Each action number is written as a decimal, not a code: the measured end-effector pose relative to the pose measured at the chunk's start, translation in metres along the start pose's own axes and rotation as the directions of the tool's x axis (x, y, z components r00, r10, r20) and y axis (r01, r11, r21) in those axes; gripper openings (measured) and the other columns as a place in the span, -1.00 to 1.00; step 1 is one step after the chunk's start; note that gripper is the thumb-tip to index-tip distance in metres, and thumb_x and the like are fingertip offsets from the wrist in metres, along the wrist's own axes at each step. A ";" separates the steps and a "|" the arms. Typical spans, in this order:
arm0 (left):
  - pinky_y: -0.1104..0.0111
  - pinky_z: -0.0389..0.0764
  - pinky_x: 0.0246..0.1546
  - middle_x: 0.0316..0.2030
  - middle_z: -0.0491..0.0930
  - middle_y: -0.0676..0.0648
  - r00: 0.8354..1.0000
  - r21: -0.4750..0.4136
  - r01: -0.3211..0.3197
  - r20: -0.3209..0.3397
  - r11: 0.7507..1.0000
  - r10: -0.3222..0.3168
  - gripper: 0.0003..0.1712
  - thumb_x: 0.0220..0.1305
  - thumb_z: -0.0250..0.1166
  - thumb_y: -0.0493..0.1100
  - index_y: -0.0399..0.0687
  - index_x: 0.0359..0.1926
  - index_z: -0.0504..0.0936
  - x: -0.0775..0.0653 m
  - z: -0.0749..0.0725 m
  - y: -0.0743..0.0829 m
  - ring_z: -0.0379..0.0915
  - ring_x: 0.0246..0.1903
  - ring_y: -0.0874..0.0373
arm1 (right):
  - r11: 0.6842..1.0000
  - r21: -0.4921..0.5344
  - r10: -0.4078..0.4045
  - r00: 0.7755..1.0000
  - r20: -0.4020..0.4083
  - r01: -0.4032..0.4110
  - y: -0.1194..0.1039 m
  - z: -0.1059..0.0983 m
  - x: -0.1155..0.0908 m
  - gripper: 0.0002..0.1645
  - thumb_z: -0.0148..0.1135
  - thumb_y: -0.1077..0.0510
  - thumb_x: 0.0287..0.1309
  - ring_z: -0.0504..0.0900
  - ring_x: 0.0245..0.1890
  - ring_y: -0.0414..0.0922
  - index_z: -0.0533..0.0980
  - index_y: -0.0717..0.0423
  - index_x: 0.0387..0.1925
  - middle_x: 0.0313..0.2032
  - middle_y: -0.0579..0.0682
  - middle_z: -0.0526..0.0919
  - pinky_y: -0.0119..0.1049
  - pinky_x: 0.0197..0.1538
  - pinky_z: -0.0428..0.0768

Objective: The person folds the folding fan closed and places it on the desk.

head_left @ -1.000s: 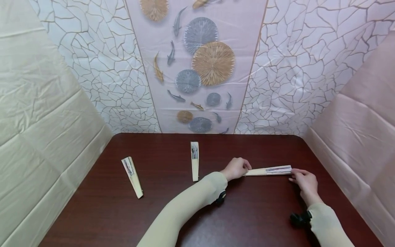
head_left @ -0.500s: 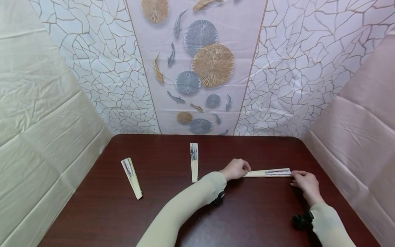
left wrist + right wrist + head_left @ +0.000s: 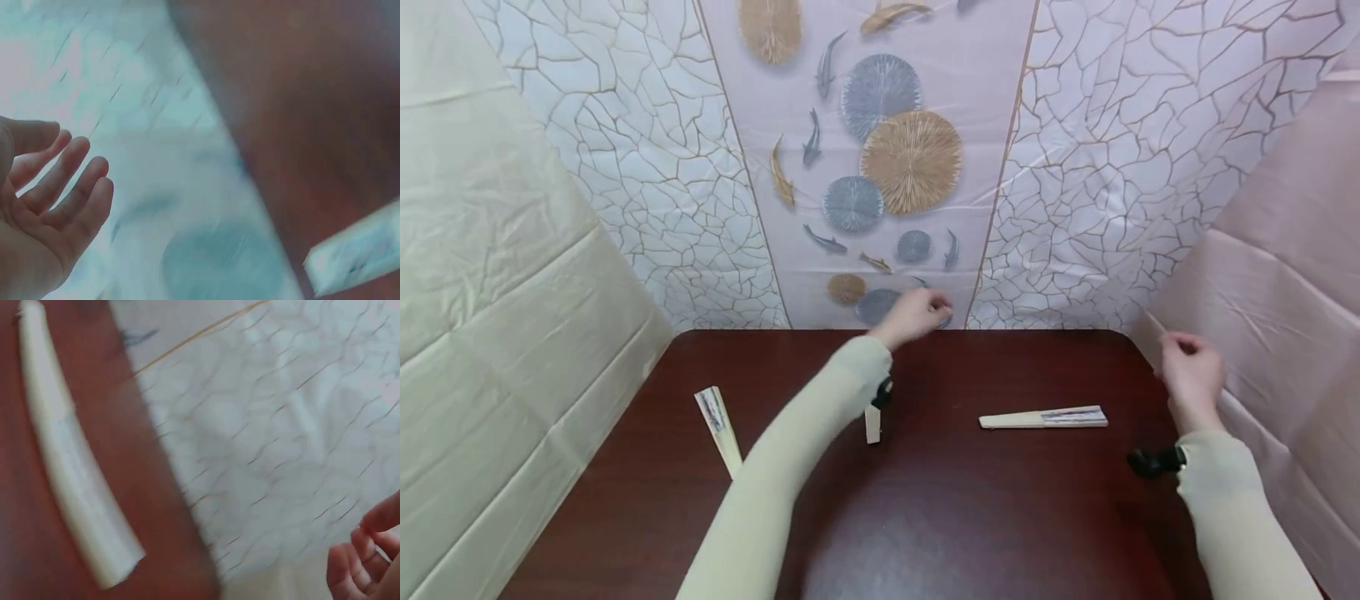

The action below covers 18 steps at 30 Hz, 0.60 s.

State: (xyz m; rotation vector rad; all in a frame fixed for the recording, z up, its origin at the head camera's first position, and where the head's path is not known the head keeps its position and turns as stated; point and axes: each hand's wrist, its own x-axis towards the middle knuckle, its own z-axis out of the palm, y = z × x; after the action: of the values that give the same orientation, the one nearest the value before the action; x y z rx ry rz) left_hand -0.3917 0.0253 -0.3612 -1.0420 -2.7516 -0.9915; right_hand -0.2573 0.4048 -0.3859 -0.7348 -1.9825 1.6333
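Observation:
A folded hand fan (image 3: pixel 1043 417) lies crosswise on the right half of the dark red table, its printed end pointing right. Neither hand touches it. Raised above the far middle of the table, my left hand (image 3: pixel 917 315) has loosely bent fingers and holds nothing, as the left wrist view of the hand (image 3: pixel 59 212) confirms. My right hand (image 3: pixel 1197 375) is lifted beyond the fan's right end, fingers loosely curled, thumb close to the fingertips, with nothing visible between them. A second folded fan (image 3: pixel 872 427) is mostly hidden behind my left forearm.
A third folded fan (image 3: pixel 717 421) lies slanted at the left, its lower end against my sleeve in view. Pale cloth walls flank the table (image 3: pixel 970 517), and a patterned cloth (image 3: pixel 1067 208) hangs behind its far edge.
Both hands have let go of the right-hand fan and risen; the left went up and leftward, the right up and rightward. That fan stays lying on the table.

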 end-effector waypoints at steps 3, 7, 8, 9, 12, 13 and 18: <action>0.30 0.63 0.04 0.01 0.68 -0.15 0.994 -0.011 0.034 -0.104 0.999 -0.035 -0.69 0.50 0.17 -0.17 -0.23 0.11 0.64 -0.005 -0.042 -0.011 0.61 -0.04 0.03 | 0.977 0.199 -0.084 0.995 0.048 0.073 -0.035 0.009 -0.002 -0.84 0.19 0.16 0.37 0.52 -0.67 -0.35 0.57 -0.17 -0.34 -0.45 -0.29 0.55 -0.56 -0.57 0.58; 0.24 0.63 0.03 0.00 0.68 -0.18 0.962 -0.068 0.059 -0.262 0.996 -0.075 -0.66 0.51 0.15 -0.15 -0.26 0.12 0.63 -0.016 -0.092 -0.025 0.61 -0.05 -0.02 | 0.888 0.440 -0.217 0.965 0.149 0.131 -0.082 0.026 -0.012 -0.87 0.28 0.25 0.33 0.60 -0.54 -0.32 0.63 -0.05 -0.33 -0.38 -0.18 0.62 -0.54 -0.48 0.66; 0.22 0.63 0.02 -0.01 0.67 -0.19 0.951 -0.087 0.061 -0.298 0.994 -0.085 -0.66 0.51 0.15 -0.15 -0.27 0.13 0.63 -0.019 -0.103 -0.028 0.60 -0.06 -0.03 | 0.874 0.460 -0.250 0.956 0.152 0.156 -0.093 0.032 -0.016 -0.89 0.30 0.24 0.32 0.61 -0.50 -0.31 0.64 -0.04 -0.31 -0.35 -0.16 0.62 -0.54 -0.46 0.66; 0.20 0.63 0.00 -0.03 0.67 -0.21 0.937 -0.102 0.060 -0.337 0.993 -0.091 -0.66 0.51 0.15 -0.16 -0.28 0.12 0.63 -0.022 -0.114 -0.030 0.60 -0.07 -0.06 | 0.864 0.467 -0.282 0.949 0.140 0.188 -0.103 0.040 -0.019 -0.90 0.31 0.24 0.31 0.60 -0.47 -0.31 0.65 -0.03 -0.30 -0.34 -0.15 0.62 -0.54 -0.45 0.66; 0.19 0.62 -0.02 -0.02 0.66 -0.22 0.897 -0.133 0.081 -0.422 0.988 -0.130 -0.65 0.52 0.13 -0.15 -0.28 0.13 0.62 -0.033 -0.137 -0.036 0.59 -0.09 -0.08 | 0.837 0.468 -0.363 0.928 0.086 0.284 -0.129 0.062 -0.029 -0.94 0.33 0.26 0.29 0.60 -0.42 -0.28 0.67 0.06 -0.23 -0.33 -0.13 0.63 -0.55 -0.45 0.65; 0.19 0.62 -0.04 -0.01 0.65 -0.23 0.887 -0.149 0.086 -0.439 0.985 -0.144 -0.65 0.52 0.13 -0.15 -0.29 0.13 0.62 -0.036 -0.143 -0.038 0.59 -0.10 -0.09 | 0.827 0.466 -0.388 0.919 0.067 0.315 -0.135 0.070 -0.032 -0.93 0.32 0.28 0.29 0.59 -0.42 -0.26 0.68 0.12 -0.21 -0.34 -0.12 0.63 -0.55 -0.46 0.65; 0.20 0.62 -0.13 -0.03 0.64 -0.21 0.847 -0.169 0.129 -0.494 0.977 -0.197 -0.65 0.54 0.10 -0.12 -0.26 0.13 0.61 -0.052 -0.161 -0.045 0.57 -0.10 -0.05 | 0.833 0.269 -0.514 0.856 0.058 0.483 -0.151 0.104 -0.047 -0.83 0.26 0.19 0.37 0.58 -0.36 -0.27 0.65 0.16 -0.08 -0.31 -0.19 0.63 -0.58 -0.40 0.62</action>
State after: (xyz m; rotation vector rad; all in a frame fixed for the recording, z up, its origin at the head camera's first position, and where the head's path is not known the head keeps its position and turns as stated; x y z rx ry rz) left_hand -0.4079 -0.1239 -0.2706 -0.4563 -2.3804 -1.2667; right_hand -0.3066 0.2744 -0.2580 -0.0014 -1.8024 1.5779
